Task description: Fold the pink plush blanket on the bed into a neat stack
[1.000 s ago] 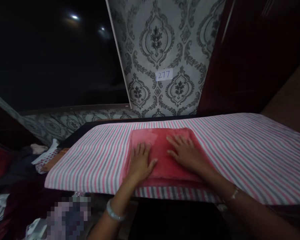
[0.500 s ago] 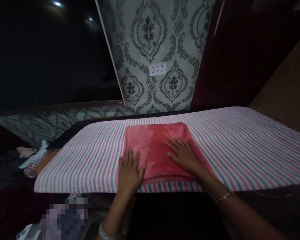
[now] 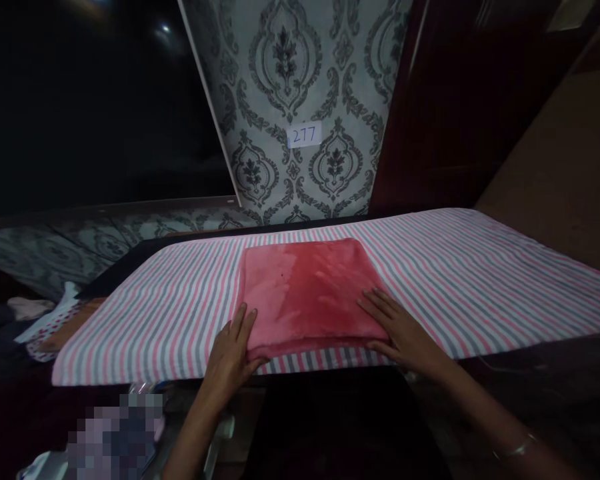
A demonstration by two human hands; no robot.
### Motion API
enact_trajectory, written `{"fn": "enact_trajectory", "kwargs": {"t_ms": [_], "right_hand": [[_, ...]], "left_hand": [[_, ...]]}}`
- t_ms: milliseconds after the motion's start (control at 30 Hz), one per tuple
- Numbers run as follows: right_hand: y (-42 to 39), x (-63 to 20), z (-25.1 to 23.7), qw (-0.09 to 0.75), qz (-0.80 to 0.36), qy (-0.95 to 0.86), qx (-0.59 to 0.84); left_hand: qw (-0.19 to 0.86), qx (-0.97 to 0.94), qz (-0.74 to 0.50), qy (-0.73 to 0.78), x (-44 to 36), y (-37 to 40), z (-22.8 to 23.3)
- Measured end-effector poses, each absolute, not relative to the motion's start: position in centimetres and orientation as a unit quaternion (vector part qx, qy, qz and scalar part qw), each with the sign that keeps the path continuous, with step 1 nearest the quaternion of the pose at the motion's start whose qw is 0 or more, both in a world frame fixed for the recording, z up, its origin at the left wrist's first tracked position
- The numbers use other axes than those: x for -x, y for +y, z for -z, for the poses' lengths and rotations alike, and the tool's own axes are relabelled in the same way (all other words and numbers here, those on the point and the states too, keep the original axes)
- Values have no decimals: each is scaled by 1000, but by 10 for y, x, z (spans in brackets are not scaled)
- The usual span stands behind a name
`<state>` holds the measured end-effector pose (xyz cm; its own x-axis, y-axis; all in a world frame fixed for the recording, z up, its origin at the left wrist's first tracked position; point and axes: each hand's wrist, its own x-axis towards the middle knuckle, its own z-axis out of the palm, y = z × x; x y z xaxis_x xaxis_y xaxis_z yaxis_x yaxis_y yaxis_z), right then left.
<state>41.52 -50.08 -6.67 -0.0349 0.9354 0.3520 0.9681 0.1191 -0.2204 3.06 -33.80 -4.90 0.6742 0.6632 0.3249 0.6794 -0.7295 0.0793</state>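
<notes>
A folded red plush cloth (image 3: 307, 290) lies flat in the middle of a board covered with pink, grey and white striped fabric (image 3: 480, 273). My left hand (image 3: 233, 350) rests at the cloth's near left corner, thumb along its front edge, fingers spread on the striped cover. My right hand (image 3: 403, 330) lies at the near right corner, fingers apart, touching the cloth's edge. Neither hand has closed around the cloth.
A wall with grey damask paper carries a small label reading 277 (image 3: 305, 135). A dark panel (image 3: 90, 100) fills the left, a dark wooden door (image 3: 445, 100) the right. Loose clothes (image 3: 35, 320) lie low at left. A blurred patch (image 3: 115, 433) sits near the bottom left.
Both hands slid off the top of the red cloth toward me and outward, ending at its near corners. The view shifted slightly left.
</notes>
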Motion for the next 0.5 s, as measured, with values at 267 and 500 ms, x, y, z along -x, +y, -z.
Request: {"fn": "enact_trajectory", "kwargs": {"t_ms": [267,500], "right_hand": [[-515,-427,85,300,30,-719,626],[-519,-429,91,330,45,-709,621]], "left_hand": [[56,930,199,-305,-16,-334,53],[63,930,218,-289,-13,-336,54]]}}
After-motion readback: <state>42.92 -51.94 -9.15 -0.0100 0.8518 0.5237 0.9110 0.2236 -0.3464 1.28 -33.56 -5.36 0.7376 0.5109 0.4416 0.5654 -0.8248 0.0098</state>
